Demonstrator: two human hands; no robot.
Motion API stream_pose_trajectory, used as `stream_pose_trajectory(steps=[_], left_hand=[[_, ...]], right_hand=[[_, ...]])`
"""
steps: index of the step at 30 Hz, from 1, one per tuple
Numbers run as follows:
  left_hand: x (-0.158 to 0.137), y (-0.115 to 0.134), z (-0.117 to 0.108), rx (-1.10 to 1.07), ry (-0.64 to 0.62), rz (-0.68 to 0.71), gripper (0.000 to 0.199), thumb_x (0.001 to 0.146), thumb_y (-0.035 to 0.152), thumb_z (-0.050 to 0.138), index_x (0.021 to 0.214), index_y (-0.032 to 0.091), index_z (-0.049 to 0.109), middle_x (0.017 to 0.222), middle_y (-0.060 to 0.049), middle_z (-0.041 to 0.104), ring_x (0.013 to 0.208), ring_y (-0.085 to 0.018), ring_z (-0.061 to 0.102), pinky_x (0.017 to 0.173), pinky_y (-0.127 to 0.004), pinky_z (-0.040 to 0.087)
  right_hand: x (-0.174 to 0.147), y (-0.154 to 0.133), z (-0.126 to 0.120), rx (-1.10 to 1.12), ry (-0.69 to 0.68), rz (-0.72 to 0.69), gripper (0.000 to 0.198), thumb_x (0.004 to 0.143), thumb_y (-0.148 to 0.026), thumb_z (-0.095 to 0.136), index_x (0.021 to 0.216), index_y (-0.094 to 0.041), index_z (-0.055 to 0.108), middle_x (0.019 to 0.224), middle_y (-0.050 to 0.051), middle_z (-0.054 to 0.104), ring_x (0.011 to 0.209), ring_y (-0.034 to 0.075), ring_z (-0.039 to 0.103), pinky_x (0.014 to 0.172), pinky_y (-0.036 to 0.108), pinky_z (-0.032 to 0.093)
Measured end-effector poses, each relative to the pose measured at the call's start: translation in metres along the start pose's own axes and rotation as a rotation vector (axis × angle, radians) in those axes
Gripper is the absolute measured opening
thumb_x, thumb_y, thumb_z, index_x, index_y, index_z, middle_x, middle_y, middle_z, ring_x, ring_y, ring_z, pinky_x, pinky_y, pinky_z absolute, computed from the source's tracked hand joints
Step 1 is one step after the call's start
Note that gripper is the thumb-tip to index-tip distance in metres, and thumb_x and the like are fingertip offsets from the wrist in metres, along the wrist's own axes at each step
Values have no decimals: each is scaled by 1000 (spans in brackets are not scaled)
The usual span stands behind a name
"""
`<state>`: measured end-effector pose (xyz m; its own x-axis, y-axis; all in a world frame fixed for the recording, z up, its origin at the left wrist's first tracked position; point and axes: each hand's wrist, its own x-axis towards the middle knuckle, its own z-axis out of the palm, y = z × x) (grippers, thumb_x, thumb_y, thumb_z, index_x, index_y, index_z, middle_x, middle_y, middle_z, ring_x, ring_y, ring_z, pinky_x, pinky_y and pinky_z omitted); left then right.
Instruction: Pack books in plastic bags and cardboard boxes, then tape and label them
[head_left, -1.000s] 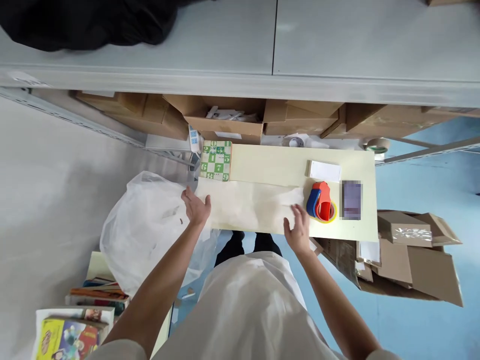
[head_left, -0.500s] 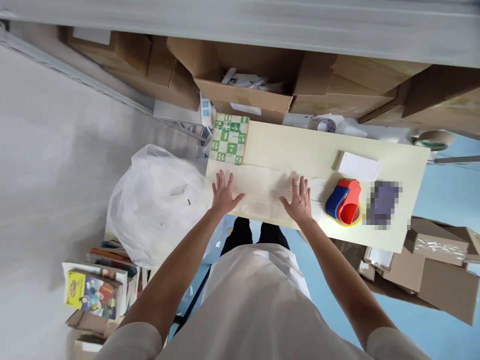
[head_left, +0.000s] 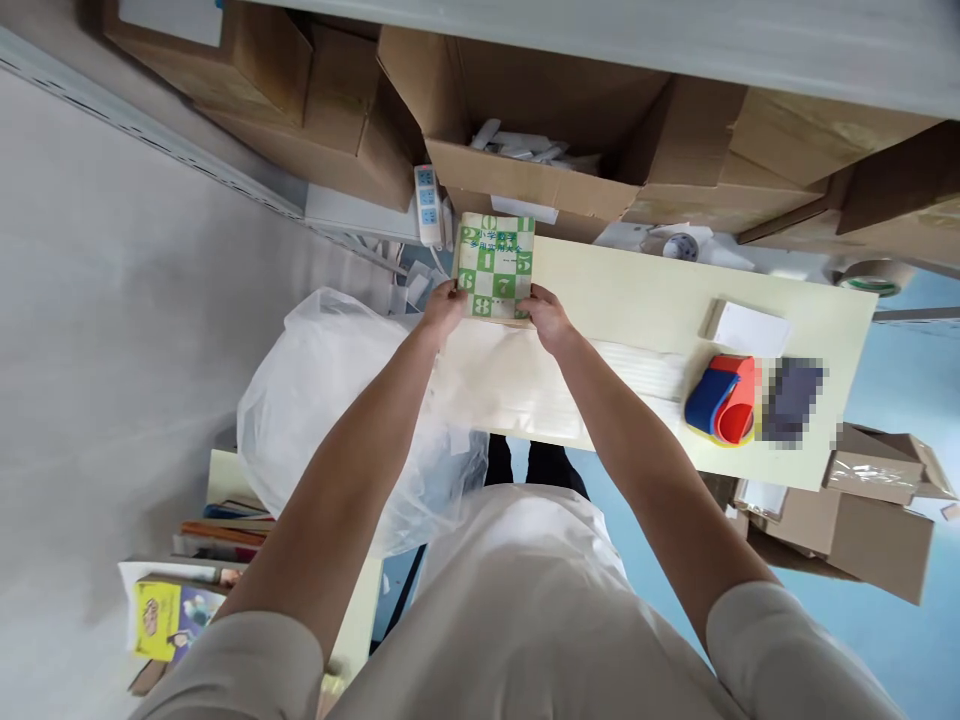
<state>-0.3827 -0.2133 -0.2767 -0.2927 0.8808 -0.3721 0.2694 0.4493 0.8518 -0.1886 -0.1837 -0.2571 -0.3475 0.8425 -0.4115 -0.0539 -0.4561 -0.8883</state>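
Upper centre: gripping checkered book [head_left: 495, 265] by side edges, in closed fingers of left hand [head_left: 445, 308] and right hand [head_left: 549, 314] | apparently taking hold | next: likely needs level support

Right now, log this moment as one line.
left hand: grips book, left side; right hand: grips book, right side; pale sheet: on table; tape dispenser: on table, right of sheet

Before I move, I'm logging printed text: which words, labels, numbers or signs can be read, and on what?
"小学数学": green-and-white book.
"0", "1", "2", "5", "6", "7", "8": same cover; other digits unclear.
Second blue line there: too blurred.
Yellow book: lettering too small.
White label: nothing legible.
Brown tape roll: nothing legible.
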Motion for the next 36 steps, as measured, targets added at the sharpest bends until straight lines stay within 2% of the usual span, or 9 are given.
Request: stream_pose_trajectory(steps=[5, 10, 16, 19, 22, 27, 32, 34, 36], left_hand=[[-11, 38, -20, -214, -91, -12, 33, 81, 26, 59, 112, 15, 59, 96, -5, 62, 82, -16, 61, 68, -27, 50], [-66, 65, -12, -374, -264, 10, 39, 86, 30, 55, 124, 20, 52, 106, -6, 62, 95, -18, 63, 77, -35, 54], [-142, 64, 54, -437, -481, -66, 48, 81, 38, 60, 125, 21, 53, 117, -8, 62, 99, -20, 63, 82, -34, 54], [-167, 57, 96, -268, -520, -89, 45, 75, 27, 65, 118, 17, 58, 111, -8, 65, 91, -17, 64, 79, -30, 53], [-183, 50, 134, -37, -548, -82, 35, 69, 16, 65, 104, 14, 64, 97, -7, 68, 82, -15, 64, 74, -27, 53], [-194, 39, 182, 299, -545, 6, 19, 70, 13, 62, 88, 16, 67, 85, -4, 70, 73, -15, 64, 72, -28, 53], [-194, 34, 198, 419, -520, 33, 15, 71, 12, 60, 83, 16, 67, 82, -6, 70, 76, -20, 65, 75, -32, 53], [-196, 34, 198, 459, -512, 50, 22, 71, 10, 59, 90, 14, 68, 87, -9, 70, 84, -22, 65, 81, -35, 52], [-201, 37, 197, 495, -483, 110, 40, 72, 10, 57, 111, 13, 63, 106, -13, 67, 100, -26, 62, 90, -39, 49]], right_hand=[[-1, -7, 1, 90, 38, -72, 50, 77, -45, 60, 120, -19, 53, 116, 5, 62, 109, 22, 56, 91, 42, 47], [-70, -17, -18, -42, 231, -147, 46, 83, -41, 53, 126, -26, 45, 131, 5, 52, 117, 22, 51, 91, 44, 47], [-183, -17, -78, 119, 298, 17, 58, 73, -34, 63, 129, -32, 45, 116, 2, 64, 97, 22, 63, 77, 37, 53], [-222, 4, -113, 141, 348, 87, 49, 69, -31, 65, 117, -27, 56, 114, 3, 65, 93, 21, 64, 75, 35, 52], [-247, 30, -145, 107, 409, 145, 50, 66, -28, 65, 116, -25, 58, 109, 3, 67, 86, 19, 64, 73, 33, 52], [-255, 56, -183, -54, 463, 160, 52, 64, -25, 59, 116, -21, 60, 100, 3, 68, 81, 16, 59, 73, 31, 49], [-237, 69, -198, -223, 449, 154, 53, 65, -25, 52, 117, -19, 59, 103, 6, 64, 81, 17, 59, 76, 35, 50], [-232, 74, -198, -379, 461, 136, 52, 68, -24, 50, 119, -17, 58, 103, 9, 62, 84, 20, 59, 80, 39, 49], [-234, 80, -195, -588, 505, 85, 53, 70, -23, 49, 122, -15, 55, 108, 14, 59, 95, 26, 57, 88, 46, 46]])
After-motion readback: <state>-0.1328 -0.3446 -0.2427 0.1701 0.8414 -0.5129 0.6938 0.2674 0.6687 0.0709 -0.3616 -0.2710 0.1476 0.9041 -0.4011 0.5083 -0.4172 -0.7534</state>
